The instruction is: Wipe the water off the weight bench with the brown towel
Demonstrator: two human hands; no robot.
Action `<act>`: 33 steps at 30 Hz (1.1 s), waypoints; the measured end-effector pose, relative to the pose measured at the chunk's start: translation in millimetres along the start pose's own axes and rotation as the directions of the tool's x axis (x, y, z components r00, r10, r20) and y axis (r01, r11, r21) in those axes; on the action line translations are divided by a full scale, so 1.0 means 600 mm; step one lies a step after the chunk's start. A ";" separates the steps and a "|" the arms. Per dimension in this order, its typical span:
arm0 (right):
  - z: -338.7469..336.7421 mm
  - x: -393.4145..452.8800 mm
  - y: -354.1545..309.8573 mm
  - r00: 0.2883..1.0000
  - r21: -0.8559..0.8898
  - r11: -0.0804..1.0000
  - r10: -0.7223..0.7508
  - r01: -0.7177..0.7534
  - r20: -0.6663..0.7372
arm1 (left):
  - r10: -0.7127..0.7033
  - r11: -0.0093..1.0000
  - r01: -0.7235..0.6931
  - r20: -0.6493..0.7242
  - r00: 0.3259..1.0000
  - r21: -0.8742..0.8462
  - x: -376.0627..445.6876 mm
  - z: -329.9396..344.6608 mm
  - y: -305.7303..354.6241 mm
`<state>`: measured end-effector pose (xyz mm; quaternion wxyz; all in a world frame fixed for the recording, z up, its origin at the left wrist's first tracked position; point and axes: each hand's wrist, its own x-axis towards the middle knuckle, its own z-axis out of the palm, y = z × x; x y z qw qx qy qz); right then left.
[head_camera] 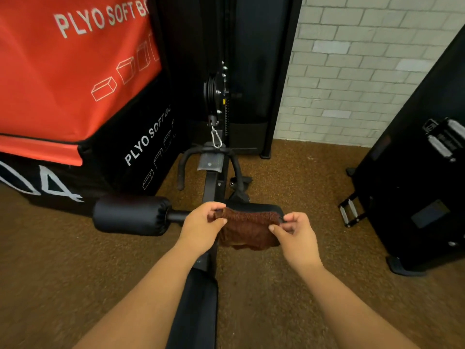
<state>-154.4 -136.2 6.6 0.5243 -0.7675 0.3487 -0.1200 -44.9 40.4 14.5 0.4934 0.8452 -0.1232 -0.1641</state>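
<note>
A brown towel (247, 230) hangs stretched between my two hands, just above the far end of the black weight bench (198, 295). My left hand (203, 226) pinches the towel's left top corner. My right hand (294, 234) pinches its right top corner. The towel's lower edge droops and hides part of the bench's black pad (264, 207) behind it. The bench runs from the bottom of the view up the middle, partly covered by my left forearm. I cannot make out any water on the bench.
A black foam roller pad (130, 214) sticks out left of the bench. Ahead stand a cable machine with pulley (212, 90) and a handle bar (208, 157). Red and black plyo boxes (75, 71) fill the left. A black machine (422, 187) stands right. Brown carpet floor (289, 177).
</note>
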 end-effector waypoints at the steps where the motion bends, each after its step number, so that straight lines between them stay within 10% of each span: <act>1: 0.004 0.010 0.001 1.000 -0.016 1.000 0.001 -0.001 -0.028 | 0.020 0.999 -0.020 0.000 1.000 0.029 0.013 0.005 0.001; 12: 0.039 0.099 0.001 0.974 -0.461 0.867 -0.225 0.190 -0.020 | 0.263 0.846 -0.201 -0.058 0.963 0.495 0.122 0.025 -0.006; 17: 0.029 0.103 -0.003 0.864 -0.587 0.637 -0.318 0.499 0.390 | 0.247 0.621 -0.495 0.448 0.859 0.607 0.121 0.030 -0.018; 21: 0.034 0.113 -0.005 0.818 -0.667 0.492 -0.199 0.559 0.539 | 0.136 0.551 -0.516 0.539 0.831 0.656 0.125 0.026 -0.027; 33: 0.035 0.134 -0.064 0.855 -0.634 0.593 -0.209 0.496 0.474 | 0.084 0.553 -0.499 0.551 0.830 0.667 0.146 0.013 0.037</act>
